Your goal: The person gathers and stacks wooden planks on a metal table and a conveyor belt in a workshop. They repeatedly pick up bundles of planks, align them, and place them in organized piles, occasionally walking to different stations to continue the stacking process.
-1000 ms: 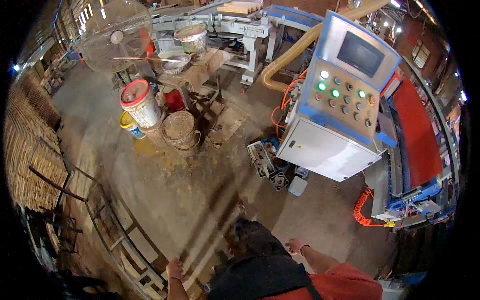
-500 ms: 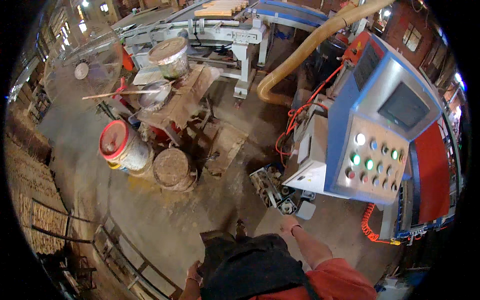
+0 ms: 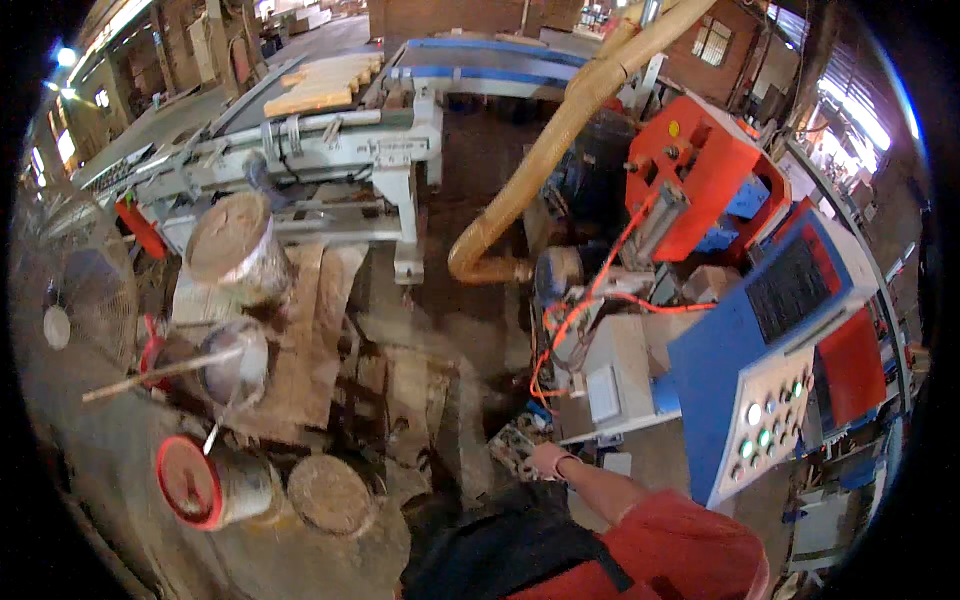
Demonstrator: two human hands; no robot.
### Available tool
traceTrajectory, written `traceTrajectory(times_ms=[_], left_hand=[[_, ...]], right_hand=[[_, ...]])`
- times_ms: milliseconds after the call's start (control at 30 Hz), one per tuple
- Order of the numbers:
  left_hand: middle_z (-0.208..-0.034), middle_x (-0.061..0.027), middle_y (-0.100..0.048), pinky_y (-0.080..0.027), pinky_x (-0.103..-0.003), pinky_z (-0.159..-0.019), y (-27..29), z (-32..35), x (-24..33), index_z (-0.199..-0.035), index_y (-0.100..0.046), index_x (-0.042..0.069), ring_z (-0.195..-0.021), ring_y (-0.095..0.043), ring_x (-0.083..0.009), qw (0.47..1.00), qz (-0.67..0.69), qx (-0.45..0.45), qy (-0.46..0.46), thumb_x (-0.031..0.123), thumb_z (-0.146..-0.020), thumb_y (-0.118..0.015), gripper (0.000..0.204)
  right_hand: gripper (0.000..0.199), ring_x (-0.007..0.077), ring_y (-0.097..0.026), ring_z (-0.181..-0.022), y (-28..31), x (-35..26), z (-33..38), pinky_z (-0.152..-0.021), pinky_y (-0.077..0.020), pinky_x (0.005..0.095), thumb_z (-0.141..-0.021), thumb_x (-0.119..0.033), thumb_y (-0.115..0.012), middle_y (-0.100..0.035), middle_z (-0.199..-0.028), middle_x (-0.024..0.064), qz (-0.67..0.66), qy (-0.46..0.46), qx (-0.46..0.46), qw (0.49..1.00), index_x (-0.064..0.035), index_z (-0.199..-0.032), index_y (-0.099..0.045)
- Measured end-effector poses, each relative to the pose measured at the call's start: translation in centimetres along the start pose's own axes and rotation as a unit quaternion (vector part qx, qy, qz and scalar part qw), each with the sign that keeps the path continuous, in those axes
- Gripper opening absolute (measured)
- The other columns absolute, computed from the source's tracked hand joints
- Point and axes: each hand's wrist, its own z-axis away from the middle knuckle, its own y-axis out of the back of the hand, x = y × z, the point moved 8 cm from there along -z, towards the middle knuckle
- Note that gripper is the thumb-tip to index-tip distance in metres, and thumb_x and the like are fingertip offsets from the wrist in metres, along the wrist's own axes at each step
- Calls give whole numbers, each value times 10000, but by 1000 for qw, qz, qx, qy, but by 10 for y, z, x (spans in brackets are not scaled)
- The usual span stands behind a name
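A: Which step is shown?
B: Transit, presumably: a parts tray [image 3: 511,448] is seen at ten o'clock from the right hand [image 3: 547,461], whose grip cannot be told; the left hand is unseen.
A: Next?
B: Clearance is called for.

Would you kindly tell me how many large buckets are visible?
3: a pale bucket on the table, a red-rimmed bucket in front of it, and a brown-topped bucket right of that. Others may be hidden.

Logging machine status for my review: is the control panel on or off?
On, apparently: the control panel has white and green buttons glowing.
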Motion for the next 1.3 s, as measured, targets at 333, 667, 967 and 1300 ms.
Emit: traceTrajectory(times_ms=[333,667,967,1300], left_hand=[[-888,-11,-636,-514,-566,-843,-55,-108,393,-1303,-748,75,-894,-609,-240,998,43,40,-23,366,-1178,-578,359],[-1194,-119,-778,-578,-492,-890,-305,-87,693,-1296,-782,50,-1079,-726,-235,926,-226,-50,-298,328,-1070,-723,363],[-1166,-65,-774,-578,-387,-896,-449,-88,846,-1346,-758,-19,-1056,-702,-181,938,-73,-171,-293,288,-1059,-775,421],[-811,-121,-704,-493,-450,-699,-498,-244,969,-831,-721,44,-752,-642,-261,936,-254,0,-243,314,-969,-692,305]], right_hand=[[203,351,-721,-795,21,100,-60,-697,-575,527,-1004,-261,-716,-730,-869,153,-334,-141,23,932,-89,-1100,-760],[185,323,-671,-672,78,246,-169,-604,-542,497,-983,-222,-748,-624,-745,161,-325,-168,28,930,-56,-927,-688],[309,256,-708,-755,289,399,-167,-669,-594,416,-996,-257,-789,-714,-897,116,-807,-293,219,463,7,-1148,-736],[506,188,-743,-937,525,532,-207,-754,-615,356,-1009,-305,-809,-768,-1050,108,-830,-208,244,456,-3,-1401,-705]])
